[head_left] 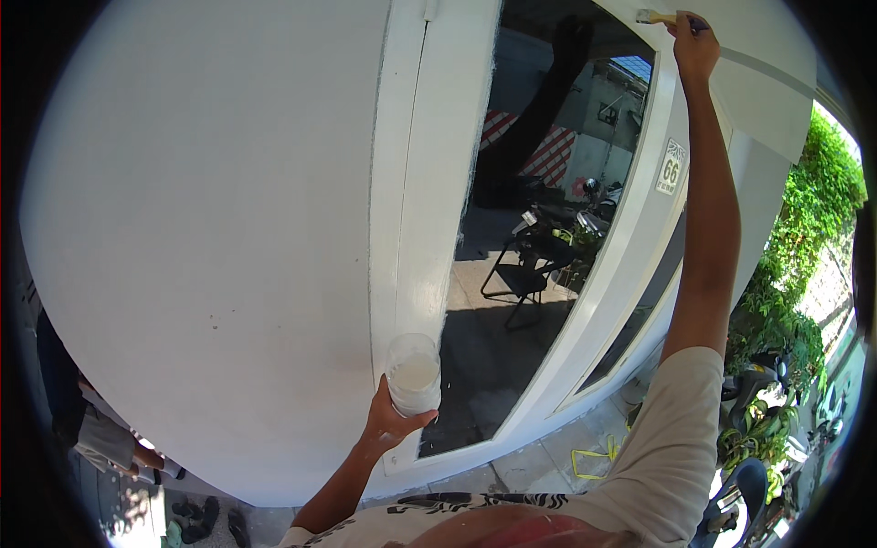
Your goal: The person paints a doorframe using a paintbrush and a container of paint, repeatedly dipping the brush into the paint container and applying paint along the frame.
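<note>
My left hand (398, 421) is wrapped round a clear plastic cup (414, 351) with white paint (415, 374) in it, held low in front of the white door frame (411, 228). High at the upper right, my right hand (696, 46) grips a paintbrush (660, 17) by its handle. The brush's pale bristles point left, at the white frame above the dark glass pane (539, 247); whether they touch it I cannot tell. My right arm is stretched far up.
A number plate (671, 167) is on the wall beside my right forearm. Green plants (813, 210) and a dark chair (754, 498) stand to the right. Dark shoes (196, 518) lie on the floor at lower left, near another person's legs (105, 438). A yellow frame-like object (594, 459) rests on the tiles.
</note>
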Tool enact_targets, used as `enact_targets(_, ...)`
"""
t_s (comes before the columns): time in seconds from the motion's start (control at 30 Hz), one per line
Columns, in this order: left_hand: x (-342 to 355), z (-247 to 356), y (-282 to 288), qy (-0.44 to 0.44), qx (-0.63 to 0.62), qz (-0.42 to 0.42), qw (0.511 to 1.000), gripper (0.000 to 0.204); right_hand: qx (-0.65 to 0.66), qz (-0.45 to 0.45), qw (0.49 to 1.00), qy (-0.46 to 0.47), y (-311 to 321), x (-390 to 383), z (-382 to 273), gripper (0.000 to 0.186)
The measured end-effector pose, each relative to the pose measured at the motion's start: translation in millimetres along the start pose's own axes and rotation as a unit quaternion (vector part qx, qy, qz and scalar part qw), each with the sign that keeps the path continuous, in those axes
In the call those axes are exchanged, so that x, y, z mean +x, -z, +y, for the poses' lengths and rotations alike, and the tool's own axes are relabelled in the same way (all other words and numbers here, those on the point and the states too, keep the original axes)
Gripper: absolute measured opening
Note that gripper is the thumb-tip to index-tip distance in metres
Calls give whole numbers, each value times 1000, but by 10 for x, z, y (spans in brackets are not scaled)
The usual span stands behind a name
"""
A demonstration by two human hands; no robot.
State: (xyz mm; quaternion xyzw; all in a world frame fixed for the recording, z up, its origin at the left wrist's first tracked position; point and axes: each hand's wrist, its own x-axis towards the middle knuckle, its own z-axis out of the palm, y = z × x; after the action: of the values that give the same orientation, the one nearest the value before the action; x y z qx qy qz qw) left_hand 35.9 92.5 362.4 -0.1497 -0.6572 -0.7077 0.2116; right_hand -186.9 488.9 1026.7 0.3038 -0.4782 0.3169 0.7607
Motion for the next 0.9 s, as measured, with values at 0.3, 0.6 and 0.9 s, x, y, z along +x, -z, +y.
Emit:
enact_targets(0.3, 81, 71, 0, -27, 13, -1, 1000, 91, -140, -6, 986, 85, -394, 27, -526, 36)
enact_targets(0.6, 107, 211, -108, -4, -55, -24, 998, 89, 347, -39, 936, -52, -800, -77, -1115, 20)
enact_targets(0.9, 34, 185, 140, -33, 40, 18, 998, 96, -142, 74, 983, 94, -264, -149, -677, 26)
